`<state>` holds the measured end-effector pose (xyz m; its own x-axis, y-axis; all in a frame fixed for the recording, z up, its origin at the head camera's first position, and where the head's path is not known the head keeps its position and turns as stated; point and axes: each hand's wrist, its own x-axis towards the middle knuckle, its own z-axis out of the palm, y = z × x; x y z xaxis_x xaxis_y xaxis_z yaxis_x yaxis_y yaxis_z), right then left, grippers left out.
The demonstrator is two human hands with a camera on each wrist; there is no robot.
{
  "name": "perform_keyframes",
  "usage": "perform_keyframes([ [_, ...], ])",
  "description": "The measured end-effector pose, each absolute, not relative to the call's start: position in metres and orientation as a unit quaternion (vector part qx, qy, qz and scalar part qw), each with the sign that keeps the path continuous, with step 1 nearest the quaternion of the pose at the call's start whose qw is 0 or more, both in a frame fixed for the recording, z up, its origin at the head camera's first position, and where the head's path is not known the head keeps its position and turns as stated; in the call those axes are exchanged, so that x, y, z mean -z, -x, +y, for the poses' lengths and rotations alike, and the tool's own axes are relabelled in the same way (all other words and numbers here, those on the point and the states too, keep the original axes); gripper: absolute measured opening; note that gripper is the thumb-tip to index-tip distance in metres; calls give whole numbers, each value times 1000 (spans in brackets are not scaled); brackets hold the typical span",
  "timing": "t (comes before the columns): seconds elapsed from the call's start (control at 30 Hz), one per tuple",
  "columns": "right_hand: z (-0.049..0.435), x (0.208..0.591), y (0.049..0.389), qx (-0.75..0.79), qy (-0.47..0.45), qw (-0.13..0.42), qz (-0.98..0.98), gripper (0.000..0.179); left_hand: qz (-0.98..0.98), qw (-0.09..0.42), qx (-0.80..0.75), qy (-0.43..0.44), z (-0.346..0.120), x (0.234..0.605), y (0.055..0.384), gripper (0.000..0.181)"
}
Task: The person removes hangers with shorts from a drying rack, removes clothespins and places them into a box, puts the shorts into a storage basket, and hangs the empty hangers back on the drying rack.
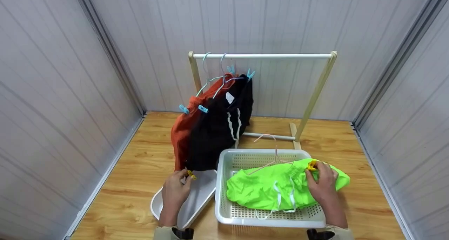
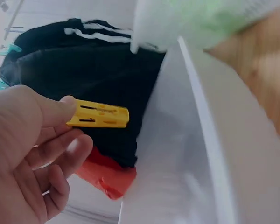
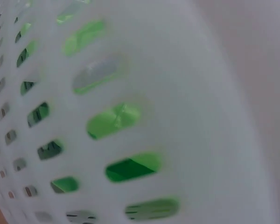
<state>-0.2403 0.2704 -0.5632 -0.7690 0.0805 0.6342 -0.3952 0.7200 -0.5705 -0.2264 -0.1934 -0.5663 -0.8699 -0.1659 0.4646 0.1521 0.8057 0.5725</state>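
My left hand point(image 1: 175, 191) pinches a yellow clothespin point(image 2: 101, 115) between thumb and forefinger, over the white tray point(image 1: 200, 191) and close in front of the dark shorts. My right hand point(image 1: 323, 184) pinches another yellow clothespin point(image 1: 311, 165) at the right end of the waistband of bright green shorts point(image 1: 254, 189). These shorts lie across a white perforated basket point(image 1: 270, 223), their white drawstrings hanging down the front. A pink hanger point(image 1: 276, 158) lies along the waistband, its hook pointing up and back. In the right wrist view, the basket wall point(image 3: 191, 116) hides that hand.
Behind the basket stands a rack with a white rail point(image 1: 280, 56) and wooden legs. Orange shorts point(image 1: 180, 134) and black shorts point(image 1: 210, 138) hang at its left on hangers with blue clothespins point(image 1: 202, 109). Panelled walls point(image 1: 52, 92) enclose the wooden tabletop point(image 1: 119, 184) on both sides and behind.
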Motion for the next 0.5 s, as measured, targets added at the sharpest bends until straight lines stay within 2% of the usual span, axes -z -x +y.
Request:
perform_keyframes([
  [0.33,270,565,241,-339,-108,336,-872,29,-916,213,337,-42,-201,578,231,32],
  [0.5,271,566,241,-327,-103,336,-877,32,-920,181,344,-59,-199,580,229,22],
])
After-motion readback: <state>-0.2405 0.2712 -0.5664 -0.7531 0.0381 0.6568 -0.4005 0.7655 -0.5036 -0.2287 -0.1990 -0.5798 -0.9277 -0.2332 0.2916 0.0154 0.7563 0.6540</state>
